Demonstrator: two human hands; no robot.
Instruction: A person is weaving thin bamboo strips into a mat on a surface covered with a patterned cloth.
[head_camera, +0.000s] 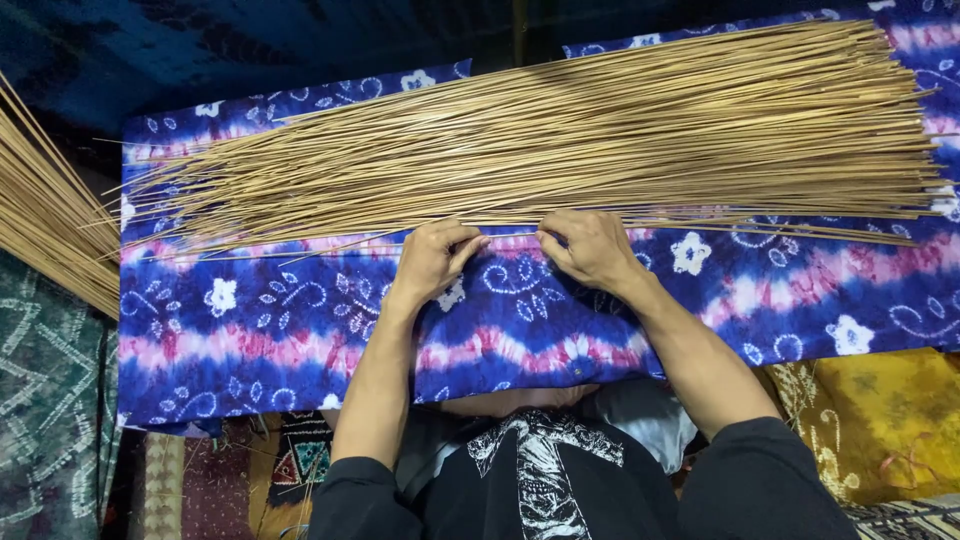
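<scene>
Head view is showing the left hand (432, 258) and right hand (592, 248) each pinching one thin tan stick (512, 236) between thumb and fingertips, both grips clenched on it, the stick lying at the near edge of the big pile of long thin tan sticks (560, 140) spread across the blue, pink and white floral tie-dye cloth (300, 320). A second bundle of tan sticks (45, 220) is lying at far left, well apart. Judging from this, keeping the pinch light and the stick level is mattering, so neighbours are not being dragged out of the pile.
</scene>
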